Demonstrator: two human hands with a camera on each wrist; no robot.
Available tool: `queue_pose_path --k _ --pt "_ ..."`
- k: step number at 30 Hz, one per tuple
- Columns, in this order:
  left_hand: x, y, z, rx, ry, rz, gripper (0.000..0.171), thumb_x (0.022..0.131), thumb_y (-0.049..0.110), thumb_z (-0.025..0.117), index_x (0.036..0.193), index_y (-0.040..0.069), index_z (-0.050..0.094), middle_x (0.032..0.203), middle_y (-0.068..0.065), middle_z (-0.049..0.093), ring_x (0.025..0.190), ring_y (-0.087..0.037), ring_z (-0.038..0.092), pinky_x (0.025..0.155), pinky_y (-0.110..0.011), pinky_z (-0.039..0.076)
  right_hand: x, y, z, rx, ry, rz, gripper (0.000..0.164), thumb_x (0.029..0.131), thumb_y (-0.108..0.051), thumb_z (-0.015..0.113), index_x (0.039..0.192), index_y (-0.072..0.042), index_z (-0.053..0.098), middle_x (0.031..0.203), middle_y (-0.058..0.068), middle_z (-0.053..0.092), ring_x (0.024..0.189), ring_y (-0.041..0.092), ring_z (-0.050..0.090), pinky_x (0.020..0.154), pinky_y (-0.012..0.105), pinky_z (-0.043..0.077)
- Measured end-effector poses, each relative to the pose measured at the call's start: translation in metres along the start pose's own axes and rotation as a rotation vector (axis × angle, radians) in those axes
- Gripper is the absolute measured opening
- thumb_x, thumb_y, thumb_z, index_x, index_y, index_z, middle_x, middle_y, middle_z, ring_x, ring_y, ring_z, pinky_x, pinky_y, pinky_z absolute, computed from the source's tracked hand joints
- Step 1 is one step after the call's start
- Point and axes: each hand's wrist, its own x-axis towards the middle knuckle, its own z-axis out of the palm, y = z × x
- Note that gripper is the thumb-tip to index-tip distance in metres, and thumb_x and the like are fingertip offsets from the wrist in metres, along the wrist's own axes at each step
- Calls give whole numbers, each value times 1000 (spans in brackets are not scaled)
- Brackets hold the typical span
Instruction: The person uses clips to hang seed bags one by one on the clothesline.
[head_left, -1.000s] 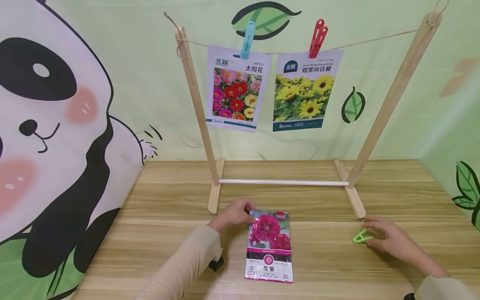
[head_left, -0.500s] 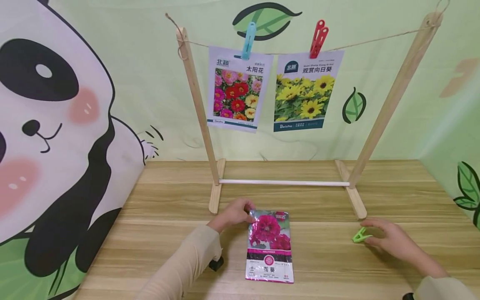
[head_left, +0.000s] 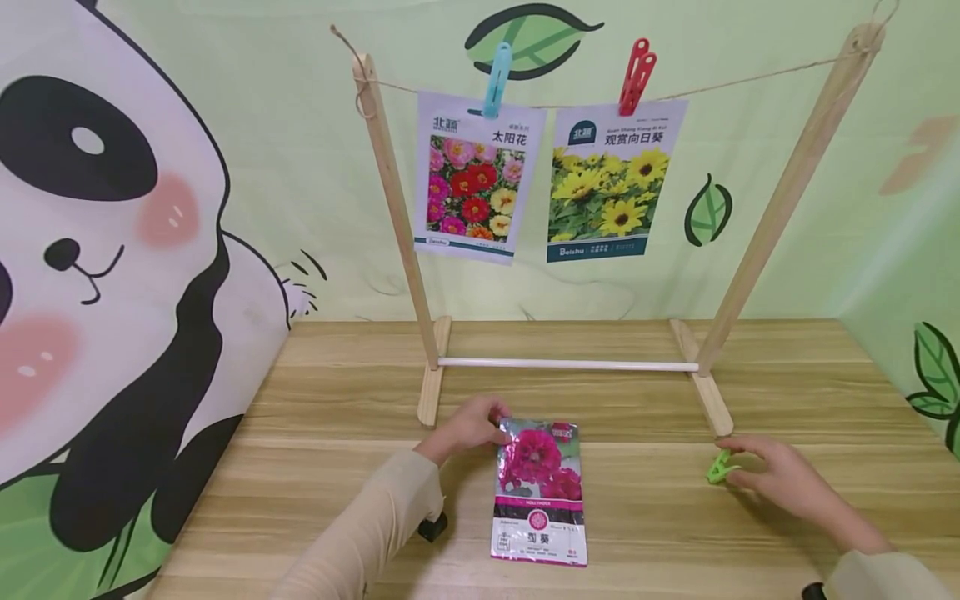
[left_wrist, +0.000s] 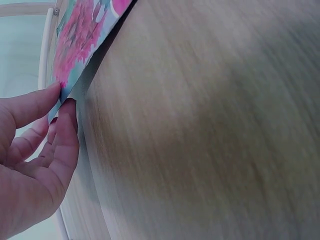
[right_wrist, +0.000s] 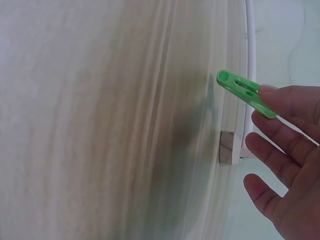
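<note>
A seed packet (head_left: 538,492) with magenta hollyhocks lies face up on the table, in front of the wooden stand. My left hand (head_left: 467,429) pinches its upper left corner. In the left wrist view, thumb and forefinger grip that corner of the packet (left_wrist: 82,37), lifted a little off the wood. To the right, near the stand's right foot, my right hand (head_left: 787,479) holds a green clothespin (head_left: 718,470). The right wrist view has the clothespin (right_wrist: 240,90) between thumb and forefinger, the other fingers spread below it.
A wooden stand (head_left: 797,192) carries a twine line (head_left: 738,81). From it hang a portulaca seed packet (head_left: 472,187) under a blue clothespin (head_left: 497,81) and a sunflower seed packet (head_left: 609,183) under a red clothespin (head_left: 637,79). A white rod (head_left: 566,364) joins the feet.
The green clothespin has turned slightly between the right fingers, its handles now looking closer together. The left hand and the hollyhock packet stay in place.
</note>
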Motion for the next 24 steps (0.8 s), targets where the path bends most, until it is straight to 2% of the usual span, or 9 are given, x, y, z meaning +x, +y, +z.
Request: queue_pose_path --k 2,7,10,18,24 --pt "0 0 0 -2 1 -1 23 71 -2 67 92 -1 58 80 -8 55 72 -15 48 61 -22 43 1 -1 0 1 0 -7 39 68 -11 72 105 -1 61 103 15 63 92 7 55 77 49 45" --pt "-1 0 0 -13 0 5 24 71 -2 66 94 -1 58 82 -11 56 72 -15 48 61 -22 44 2 -4 -1 13 -6 -14 39 68 -8 72 104 1 61 106 20 61 92 30 57 77 52 44" --pt "-1 1 0 -19 1 7 24 72 -2 65 95 -1 58 84 -13 56 73 -15 48 60 -22 44 4 -5 -2 22 -21 -9 39 69 -7 71 105 2 60 107 22 59 93 37 55 77 53 44" --pt "0 0 1 -58 15 5 25 73 -3 65 96 0 59 88 -14 56 74 -15 49 57 -22 46 6 -10 -7 43 -75 34 37 75 -9 66 109 3 58 108 21 57 97 39 53 75 48 47" --pt "0 1 2 -101 14 -23 24 73 -4 64 95 2 59 89 -12 56 72 -15 51 57 -23 48 8 -13 -8 16 -61 25 37 74 -10 67 108 2 59 106 18 59 96 36 54 74 46 47"
